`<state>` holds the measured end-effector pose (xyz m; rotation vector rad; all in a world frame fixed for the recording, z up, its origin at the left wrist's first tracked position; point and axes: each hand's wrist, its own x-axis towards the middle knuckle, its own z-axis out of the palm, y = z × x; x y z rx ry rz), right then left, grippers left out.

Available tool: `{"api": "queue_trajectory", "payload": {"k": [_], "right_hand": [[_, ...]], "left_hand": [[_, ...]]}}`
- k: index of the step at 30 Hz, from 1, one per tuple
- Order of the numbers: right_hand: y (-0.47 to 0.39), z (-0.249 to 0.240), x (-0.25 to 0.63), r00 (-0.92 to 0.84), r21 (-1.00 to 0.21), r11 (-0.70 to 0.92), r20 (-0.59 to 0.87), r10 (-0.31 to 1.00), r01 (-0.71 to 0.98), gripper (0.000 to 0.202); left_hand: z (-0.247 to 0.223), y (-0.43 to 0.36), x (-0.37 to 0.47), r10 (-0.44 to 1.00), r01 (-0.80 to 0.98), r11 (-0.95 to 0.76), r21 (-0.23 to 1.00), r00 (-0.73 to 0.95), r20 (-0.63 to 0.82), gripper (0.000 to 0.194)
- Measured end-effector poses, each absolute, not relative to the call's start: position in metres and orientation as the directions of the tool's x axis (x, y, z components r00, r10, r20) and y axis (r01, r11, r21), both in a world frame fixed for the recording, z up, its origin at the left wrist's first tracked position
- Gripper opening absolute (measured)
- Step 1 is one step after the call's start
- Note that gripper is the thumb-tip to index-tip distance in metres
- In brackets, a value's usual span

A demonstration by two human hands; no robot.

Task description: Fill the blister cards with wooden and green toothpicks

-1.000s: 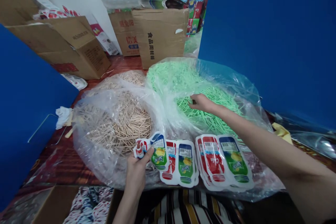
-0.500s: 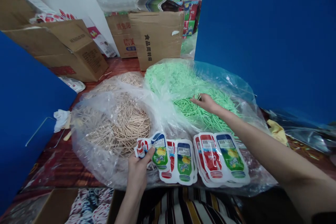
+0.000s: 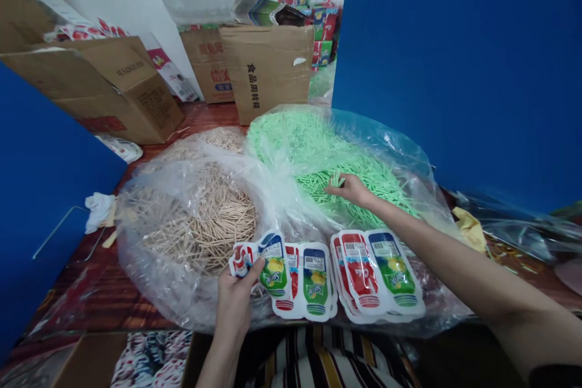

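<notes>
My left hand (image 3: pixel 235 300) grips a bottle-shaped double packet (image 3: pixel 275 268) printed Cola and Sprite, its Cola half bent up by the fingers. Behind that packet lies a small stack of similar packets (image 3: pixel 315 285). A second stack of packets (image 3: pixel 394 270) is to its right, beneath my right forearm. My right hand (image 3: pixel 355 190) pinches several short green sticks (image 3: pixel 335 180) between thumb and fingers, just over a heap of green sticks (image 3: pixel 382 185) in a clear plastic bag. The exact number held is not clear.
Tan sticks (image 3: pixel 222 221) fill another clear bag (image 3: pixel 150 279) on the left. Cardboard boxes (image 3: pixel 273 73) stand at the back, and blue panels (image 3: pixel 454 60) flank the table. Below the front edge, an open box holds red, white and blue packets (image 3: pixel 152 357).
My right hand has shifted slightly lower and left over the green heap, and the sticks in its fingers show more plainly. The camera view has moved a little; my left hand keeps its hold.
</notes>
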<state>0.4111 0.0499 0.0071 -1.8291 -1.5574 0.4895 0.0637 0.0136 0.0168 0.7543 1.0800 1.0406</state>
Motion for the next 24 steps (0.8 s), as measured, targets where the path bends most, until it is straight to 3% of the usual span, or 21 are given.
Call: {"api": "queue_trajectory", "payload": {"k": [12, 19, 24], "right_hand": [[0.046, 0.009, 0.406, 0.179, -0.783, -0.055, 0.074, 0.981, 0.62, 0.041], [0.05, 0.021, 0.419, 0.347, -0.812, -0.09, 0.144, 0.927, 0.577, 0.04], [0.054, 0.034, 0.421, 0.396, -0.82, -0.14, 0.113, 0.911, 0.555, 0.034]], "left_hand": [[0.02, 0.011, 0.066, 0.935, -0.283, 0.352, 0.892, 0.146, -0.322, 0.028], [0.019, 0.011, 0.069, 0.94, -0.275, 0.339, 0.9, 0.13, -0.314, 0.031], [0.016, 0.011, 0.069, 0.942, -0.277, 0.334, 0.901, 0.139, -0.306, 0.031]]}}
